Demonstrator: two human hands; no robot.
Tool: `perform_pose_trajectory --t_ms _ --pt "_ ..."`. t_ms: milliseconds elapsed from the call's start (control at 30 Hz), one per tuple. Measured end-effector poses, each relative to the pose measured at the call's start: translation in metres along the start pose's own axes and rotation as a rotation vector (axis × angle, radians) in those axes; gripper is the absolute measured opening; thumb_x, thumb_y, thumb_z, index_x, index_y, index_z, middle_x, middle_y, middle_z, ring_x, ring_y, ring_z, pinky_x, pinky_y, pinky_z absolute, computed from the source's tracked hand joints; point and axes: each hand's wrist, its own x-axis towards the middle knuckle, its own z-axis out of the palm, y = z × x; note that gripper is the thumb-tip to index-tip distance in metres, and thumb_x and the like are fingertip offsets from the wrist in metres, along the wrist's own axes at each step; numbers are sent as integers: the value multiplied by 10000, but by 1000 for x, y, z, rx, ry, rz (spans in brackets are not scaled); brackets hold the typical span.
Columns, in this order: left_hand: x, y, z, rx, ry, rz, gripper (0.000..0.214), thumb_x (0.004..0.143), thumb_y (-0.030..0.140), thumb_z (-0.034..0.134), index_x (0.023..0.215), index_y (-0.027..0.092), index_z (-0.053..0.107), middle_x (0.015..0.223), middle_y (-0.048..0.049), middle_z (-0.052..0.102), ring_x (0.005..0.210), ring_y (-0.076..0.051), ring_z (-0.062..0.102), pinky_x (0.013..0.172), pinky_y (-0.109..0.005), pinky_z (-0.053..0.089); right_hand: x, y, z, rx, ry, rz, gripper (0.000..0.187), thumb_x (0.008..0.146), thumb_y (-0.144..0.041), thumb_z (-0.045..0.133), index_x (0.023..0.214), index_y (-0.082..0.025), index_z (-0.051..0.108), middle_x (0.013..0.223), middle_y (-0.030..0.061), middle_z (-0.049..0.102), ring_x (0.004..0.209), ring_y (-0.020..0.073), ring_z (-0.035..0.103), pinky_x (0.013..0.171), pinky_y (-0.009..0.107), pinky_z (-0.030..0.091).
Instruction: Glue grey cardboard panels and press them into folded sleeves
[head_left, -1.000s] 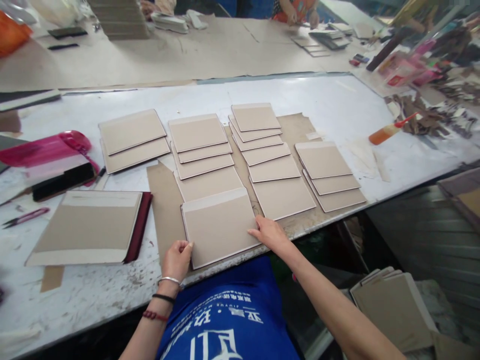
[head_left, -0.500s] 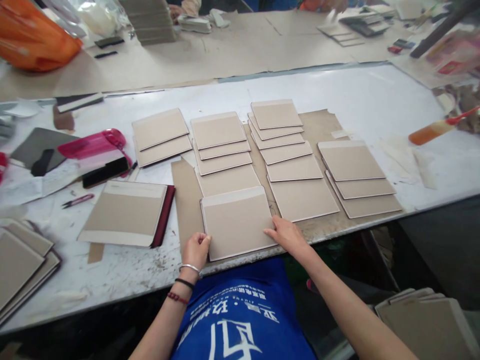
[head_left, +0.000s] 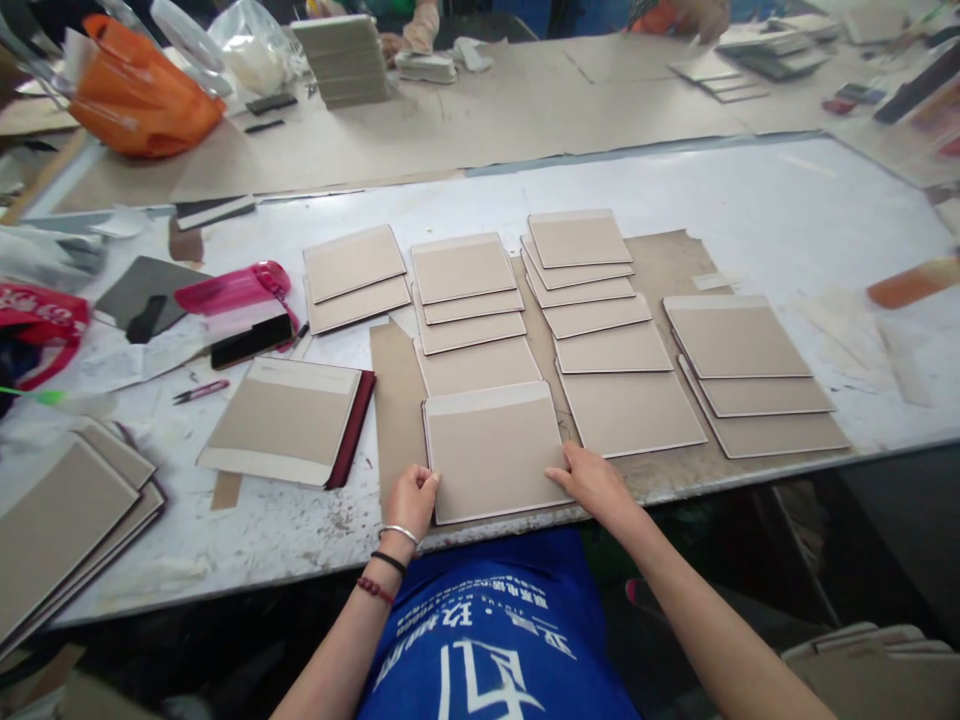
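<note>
A tan cardboard panel with a pale strip along its top (head_left: 495, 450) lies at the table's near edge. My left hand (head_left: 411, 502) pinches its lower left corner, fingers curled. At the panel's right edge rests my right hand (head_left: 592, 480), fingers pressed down on it. Beyond the panel, several more panels lie in overlapping rows (head_left: 577, 300). A larger board with a dark red edge (head_left: 289, 420) sits to the left.
A stack of boards (head_left: 67, 520) lies at the near left. A pink bottle (head_left: 232, 288), a black brush (head_left: 251, 342) and small pink snips (head_left: 201, 391) are left of centre. An orange bag (head_left: 139, 95) and other people's hands are across the table.
The view has swung left, bringing the board stack and orange bag into sight. Both hands stay on the near panel, which has barely shifted on the table.
</note>
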Motion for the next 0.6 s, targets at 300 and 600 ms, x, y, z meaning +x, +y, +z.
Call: perform_pose_trajectory --t_ms 300,600 --pt "-3 4 -3 64 -7 8 186 653 370 460 581 202 490 507 18 524 553 -168 515 560 -278 359 -6 -2 -1 24 39 -19 235 811 -390 492 934 -189 496 920 83 640 872 221 598 633 272 366" --pt "-5 4 -4 113 -7 7 179 686 367 455 611 208 484 542 6 537 577 -180 530 570 -286 372 -6 -1 1 22 50 0 244 803 -397 500 934 -191 485 917 79 635 861 218 597 624 270 368"
